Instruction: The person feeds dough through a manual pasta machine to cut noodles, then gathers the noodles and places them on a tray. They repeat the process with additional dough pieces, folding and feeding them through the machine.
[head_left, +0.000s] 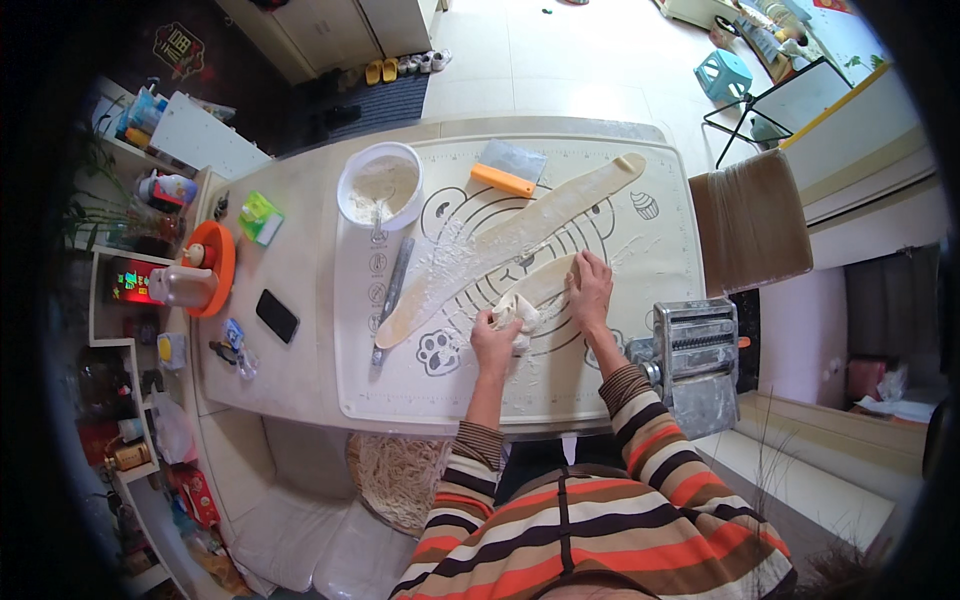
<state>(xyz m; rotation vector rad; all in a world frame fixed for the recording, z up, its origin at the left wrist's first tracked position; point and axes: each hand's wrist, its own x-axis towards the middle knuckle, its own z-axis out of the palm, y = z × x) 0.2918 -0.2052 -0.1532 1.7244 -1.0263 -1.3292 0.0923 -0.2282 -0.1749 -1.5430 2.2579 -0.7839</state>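
Observation:
My left hand (495, 341) grips the bunched near end of a short dough sheet (544, 289) on a printed pastry mat (630, 247). At the sheet's far right end, my right hand (591, 289) has its fingertips on the dough; whether they pinch it, I cannot tell. Beyond both hands a long floured dough strip (555, 202) lies diagonally across the mat. Left of it rests a thin rolling pin (395, 289), dusted with flour. A dough scraper with an orange handle (502, 181) lies near the mat's far edge.
A white tub of flour (380, 184) stands at the mat's far left. A metal pasta machine (694, 352) is at the table's right edge, near my right forearm. Further left lie a black phone (277, 316) and a green packet (261, 217). A round tray of noodles (401, 480) sits below the near edge.

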